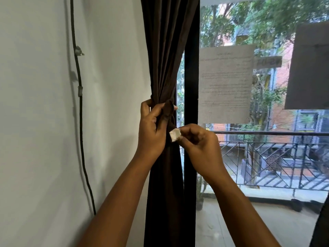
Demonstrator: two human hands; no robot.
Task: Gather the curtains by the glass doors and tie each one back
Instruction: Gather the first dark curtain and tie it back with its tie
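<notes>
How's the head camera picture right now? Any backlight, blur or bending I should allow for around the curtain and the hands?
Head view: daylight through the glass door backlights the dark curtain, so its folds read nearly black; left hand and right hand are lit and fairly sharp, as is the pale tab the right hand pinches; the paper sheet on the glass is too soft to read; the wide lens bows the wall cable.

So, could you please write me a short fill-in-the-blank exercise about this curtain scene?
1. The left hand grips the gathered dark ____ beside the glass door.
2. The right hand pinches a small ____-coloured tab.
3. A black cable runs down the ____ to the left of the curtain.
4. A sheet of ____ is stuck on the glass.

Missing words: curtain; white; wall; paper
</notes>
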